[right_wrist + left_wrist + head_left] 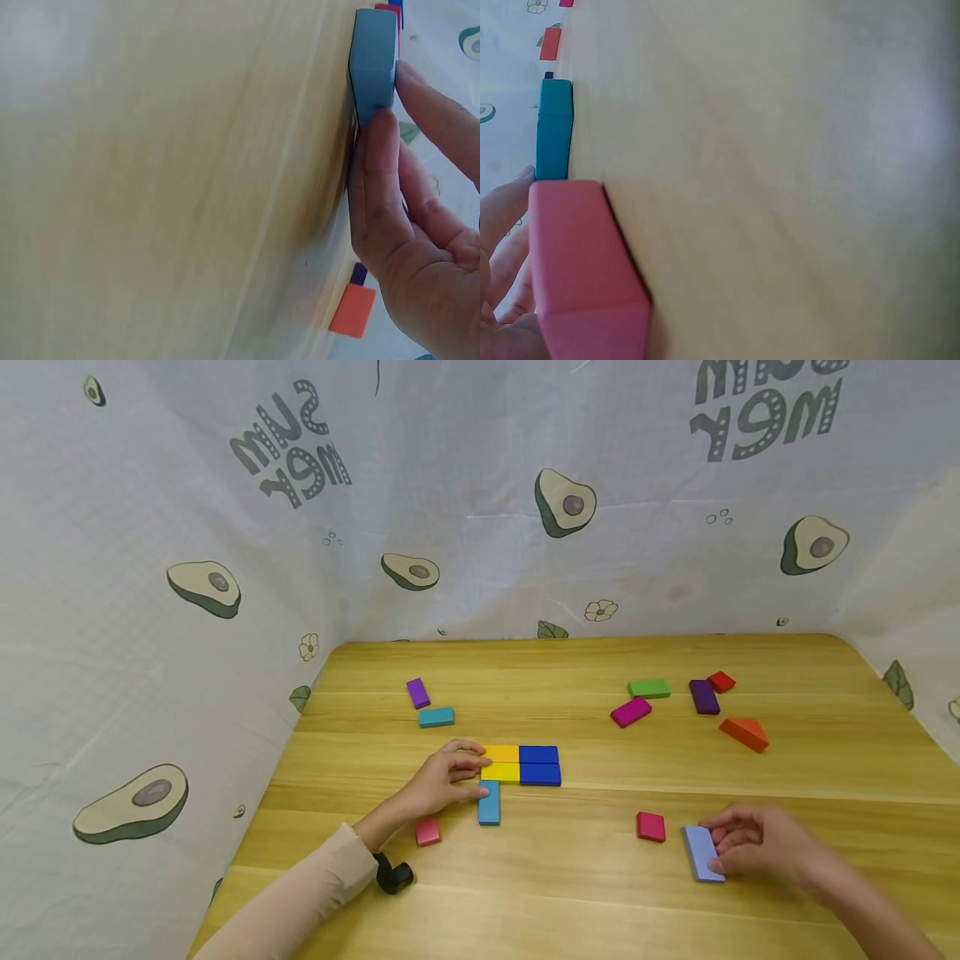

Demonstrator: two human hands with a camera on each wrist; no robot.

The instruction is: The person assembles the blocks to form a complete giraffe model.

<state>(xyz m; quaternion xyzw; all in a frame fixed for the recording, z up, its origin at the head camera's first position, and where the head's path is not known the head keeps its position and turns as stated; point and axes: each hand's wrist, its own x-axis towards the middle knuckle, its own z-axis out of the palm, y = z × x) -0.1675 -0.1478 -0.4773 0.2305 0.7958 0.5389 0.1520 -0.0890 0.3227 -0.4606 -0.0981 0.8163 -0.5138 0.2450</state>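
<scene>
My left hand (447, 779) rests at the left end of two yellow blocks (501, 772), its fingertips at their edge and its thumb on the top of a light blue block (489, 808). Two dark blue blocks (540, 764) lie against the yellow ones, together forming a rectangle. A pink block (427, 832) sits just below this hand, large in the left wrist view. On the right, my right hand (765, 843) grips a pale periwinkle block (701, 853) along its right side, between thumb and fingers, close over the wooden table (570, 893).
A crimson block (651, 827) lies left of the right hand. Farther back are purple (418, 693), teal (437, 717), green (648, 688), magenta (631, 712), dark purple (704, 697) and red (722, 682) blocks and an orange triangle (745, 734). Avocado-print cloth (480, 510) surrounds the table.
</scene>
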